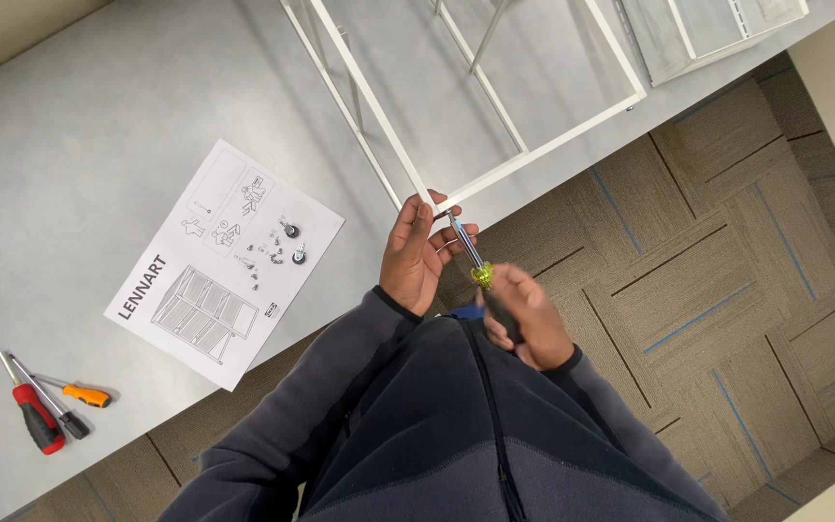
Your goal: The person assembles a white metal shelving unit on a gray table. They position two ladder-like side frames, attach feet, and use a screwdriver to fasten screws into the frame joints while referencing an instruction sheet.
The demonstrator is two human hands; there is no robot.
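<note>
White metal frame [495, 106] lies on the grey table [99, 145], its near corner overhanging the table edge. The left hand [416, 253] grips that corner. The right hand [526, 314] is clenched round a screwdriver [471, 253], tip touching the corner. A manual [226, 259] lies well left, just inside the table edge; three more screwdrivers [45, 404] lie further left. Carpet [707, 290] spreads open right of the hands.
</note>
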